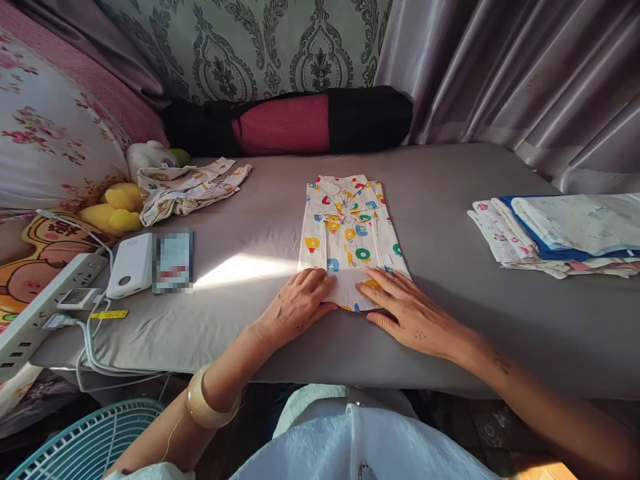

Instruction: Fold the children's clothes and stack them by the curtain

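Observation:
A small white shirt [350, 233] with a bright letter-and-shape print lies folded into a narrow rectangle, its collar pointing away from me. On its near left corner rests my left hand [303, 300], fingers laid flat over the cloth. My right hand [400, 303] lies on the near right part, fingers spread and palm down. Neither hand grips anything. The shirt's lower edge shows between the two hands. A cream bangle [210, 400] circles my left forearm.
Folded clothes [560, 233] are stacked at the right. A crumpled printed garment [190, 187] lies back left near yellow plush [117, 207]. A power bank [131, 265], a power strip [55, 307] and cables sit at left. A black-and-red roll [285, 123] lies along the wall.

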Motion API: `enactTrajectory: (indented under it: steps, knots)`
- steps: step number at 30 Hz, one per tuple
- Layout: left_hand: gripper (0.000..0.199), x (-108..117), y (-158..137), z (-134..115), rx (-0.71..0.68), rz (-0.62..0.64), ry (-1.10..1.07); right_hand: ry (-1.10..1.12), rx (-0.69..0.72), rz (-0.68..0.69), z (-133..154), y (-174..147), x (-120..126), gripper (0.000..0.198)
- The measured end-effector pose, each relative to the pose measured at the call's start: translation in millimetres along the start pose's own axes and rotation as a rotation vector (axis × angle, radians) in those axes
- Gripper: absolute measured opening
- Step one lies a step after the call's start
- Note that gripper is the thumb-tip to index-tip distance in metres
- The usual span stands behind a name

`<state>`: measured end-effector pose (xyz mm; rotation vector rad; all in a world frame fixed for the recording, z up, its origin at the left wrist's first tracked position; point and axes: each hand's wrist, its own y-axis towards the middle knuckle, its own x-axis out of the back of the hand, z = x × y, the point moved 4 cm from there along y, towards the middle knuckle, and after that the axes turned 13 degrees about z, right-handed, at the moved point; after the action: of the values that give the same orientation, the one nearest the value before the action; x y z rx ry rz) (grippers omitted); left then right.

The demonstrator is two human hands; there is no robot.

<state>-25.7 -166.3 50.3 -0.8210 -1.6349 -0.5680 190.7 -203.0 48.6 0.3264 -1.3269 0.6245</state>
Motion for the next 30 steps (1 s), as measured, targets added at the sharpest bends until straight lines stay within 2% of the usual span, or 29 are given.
enactTrajectory:
  steps: [3, 8, 17, 22, 30]
  knots:
    - [0.038, -0.5, -5.5, 2.3, -0.012, -0.027, 0.041, 0.035, -0.04, -0.011, -11.2, -4.1, 3.9, 0.045]
    - [0.041, 2.6, -16.3, 12.0, 0.004, -0.023, 0.052, 0.045, -0.09, -0.031, -30.0, -16.4, 7.1, 0.048]
    - [0.043, 9.5, -19.4, 40.8, -0.01, -0.083, -0.17, 0.046, -0.159, -0.086, -50.8, -24.7, 9.2, 0.057]
    - [0.035, 14.0, -12.1, 52.1, 0.114, -0.116, -0.286, 0.092, -0.19, -0.084, -59.7, -17.3, 13.2, 0.056]
    - [0.033, 16.1, -1.4, 61.2, 0.432, -0.128, -0.459, 0.243, -0.323, -0.209, -75.9, -6.6, 16.2, 0.035]
